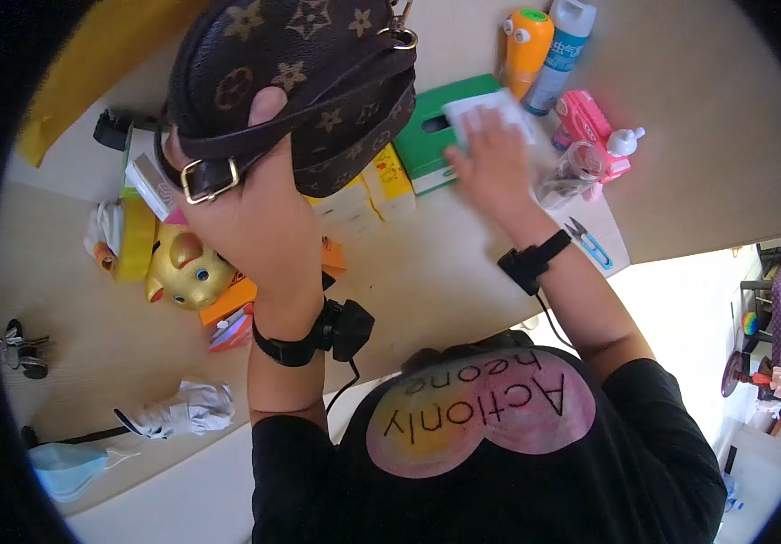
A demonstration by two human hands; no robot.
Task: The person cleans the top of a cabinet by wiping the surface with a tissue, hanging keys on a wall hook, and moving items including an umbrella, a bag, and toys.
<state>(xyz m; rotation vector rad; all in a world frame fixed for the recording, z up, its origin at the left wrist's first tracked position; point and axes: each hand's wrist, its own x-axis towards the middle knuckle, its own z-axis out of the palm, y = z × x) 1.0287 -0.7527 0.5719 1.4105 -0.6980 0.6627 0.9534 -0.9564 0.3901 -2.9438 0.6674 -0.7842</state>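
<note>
My left hand (268, 195) is closed around a dark brown handbag (341, 100) with a tan monogram pattern, its thumb over the front and the strap across the hand. The bag is raised over the back left of the table. Flat on a white tissue or cloth (517, 113) rests my right hand (497, 163), fingers stretched out and thumb apart, slightly blurred. Part of the white piece lies over a green tissue box (431, 168) with a dark oval slot. Yellow-and-white packs (389, 186) sit beside the box, partly behind the bag.
At the back right stand an orange bottle (528, 50), a spray can (561, 59), a pink container (583, 118) and a clear jar (572, 172). Blue thread snips (593, 245) lie nearer. To the left are a golden piggy bank (186, 267), keys (23, 349) and a blue mask (66, 470).
</note>
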